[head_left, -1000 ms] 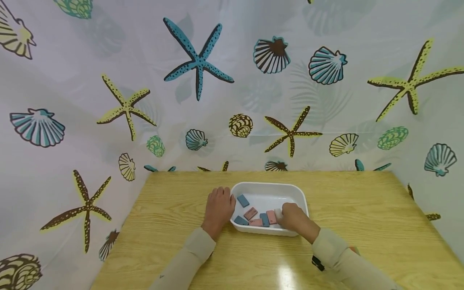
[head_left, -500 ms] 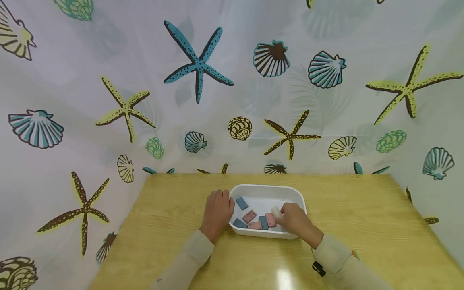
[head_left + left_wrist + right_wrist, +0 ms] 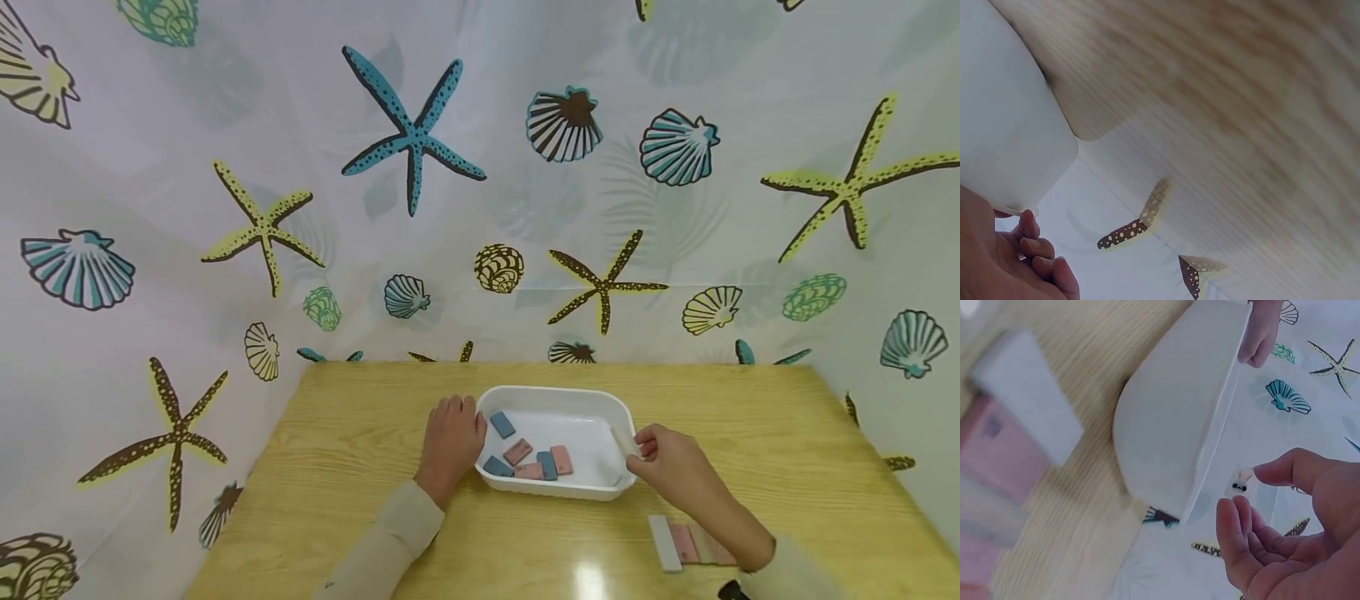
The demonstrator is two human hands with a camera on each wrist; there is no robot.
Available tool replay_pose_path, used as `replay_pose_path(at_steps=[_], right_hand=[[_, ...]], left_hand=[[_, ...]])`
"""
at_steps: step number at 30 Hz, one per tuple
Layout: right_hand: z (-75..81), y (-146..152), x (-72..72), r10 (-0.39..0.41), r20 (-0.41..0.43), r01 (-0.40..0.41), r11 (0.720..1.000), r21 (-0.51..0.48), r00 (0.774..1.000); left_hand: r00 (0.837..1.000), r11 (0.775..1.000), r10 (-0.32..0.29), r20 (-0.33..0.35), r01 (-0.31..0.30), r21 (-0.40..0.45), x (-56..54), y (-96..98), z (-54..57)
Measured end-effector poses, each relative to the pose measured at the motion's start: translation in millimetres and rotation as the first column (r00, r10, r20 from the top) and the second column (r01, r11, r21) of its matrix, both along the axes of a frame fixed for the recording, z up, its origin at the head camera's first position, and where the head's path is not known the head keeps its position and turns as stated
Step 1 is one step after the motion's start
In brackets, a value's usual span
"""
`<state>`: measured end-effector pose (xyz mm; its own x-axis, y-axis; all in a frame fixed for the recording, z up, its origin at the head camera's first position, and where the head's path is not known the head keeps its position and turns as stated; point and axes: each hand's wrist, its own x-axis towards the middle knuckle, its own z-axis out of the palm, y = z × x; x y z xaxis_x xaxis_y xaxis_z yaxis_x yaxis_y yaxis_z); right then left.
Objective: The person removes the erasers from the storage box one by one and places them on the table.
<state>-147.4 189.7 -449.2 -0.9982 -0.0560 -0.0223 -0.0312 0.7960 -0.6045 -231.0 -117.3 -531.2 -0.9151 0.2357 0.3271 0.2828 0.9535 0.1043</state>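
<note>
A white plastic tray (image 3: pixel 555 492) stands mid-table, holding several pink and blue erasers; one pink eraser (image 3: pixel 561 460) lies at the right end of the group. My left hand (image 3: pixel 450 442) grips the tray's left rim, with thumb and fingers around the edge in the left wrist view. Above the tray's right end, my right hand (image 3: pixel 675 467) pinches a white eraser (image 3: pixel 1240 481) between thumb and fingertips; a small rabbit face is printed on its end. On the table below the right forearm lies a row of erasers, led by a white one (image 3: pixel 665 543) and a pink one (image 3: pixel 683 544).
The wood-grain table (image 3: pixel 360 400) runs back to a hanging cloth (image 3: pixel 465 192) printed with shells and starfish, which also encloses both sides. Part of the eraser row is hidden under the right forearm. A black strap piece (image 3: pixel 732 591) shows at the right cuff.
My right hand has lifted the white eraser from among the others and moved it right, to the tray's right rim. The row on the table has come into sight. My left hand stays put.
</note>
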Motion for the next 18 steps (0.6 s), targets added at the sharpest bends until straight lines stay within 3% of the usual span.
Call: replay_pose_path(at_steps=[5,11,18], right_hand=[[-1.1,30,17.1,-0.02,0.034,0.02,1.0,0.005,0.999],[-11.7,69,37.9,-0.057,0.1,0.053,0.998,0.045,0.993],[-28.9,127,59.2,-0.128,0.263,0.11,0.99,0.084,0.956]], left_hand=[[1.0,1.0,0.011,0.02,-0.01,-0.021,-0.3,1.5,1.0],[1.0,1.0,0.007,-0.001,-0.007,-0.016,-1.6,-0.2,-0.7],[1.0,1.0,0.006,0.004,-0.006,-0.018,-0.8,0.4,-0.6]])
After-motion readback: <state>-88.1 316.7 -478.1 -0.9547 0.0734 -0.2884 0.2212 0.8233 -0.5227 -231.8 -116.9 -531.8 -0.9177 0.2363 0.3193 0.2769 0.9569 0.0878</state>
